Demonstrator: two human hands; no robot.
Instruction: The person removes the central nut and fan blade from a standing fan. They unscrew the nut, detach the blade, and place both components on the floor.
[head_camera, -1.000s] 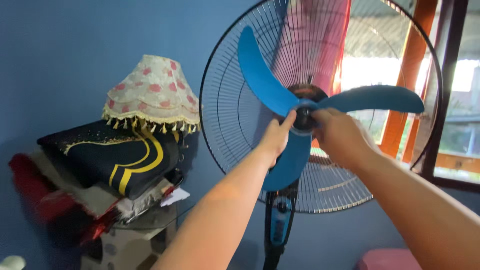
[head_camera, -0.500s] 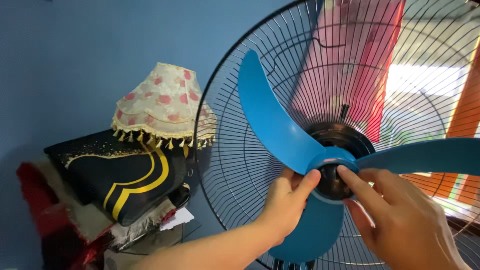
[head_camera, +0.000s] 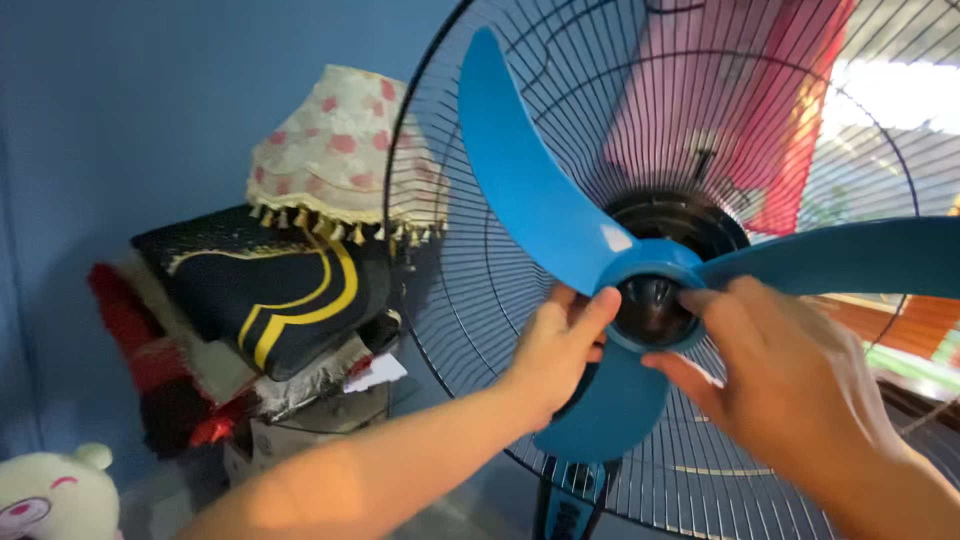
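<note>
The blue three-blade fan propeller (head_camera: 560, 250) sits on its shaft before the rear wire grille (head_camera: 470, 300). Left hand (head_camera: 555, 350) pinches the hub rim; right hand (head_camera: 775, 380) fingers close around the dark centre cap (head_camera: 650, 310). The thin plastic looks light and flexible, so it is likely best held at the hub.

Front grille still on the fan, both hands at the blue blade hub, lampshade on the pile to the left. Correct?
Not quite. The head view shows no front grille: the blue blades are exposed, with only the rear grille behind them. The rest holds: left hand and right hand at the hub, lampshade on the pile.
</note>
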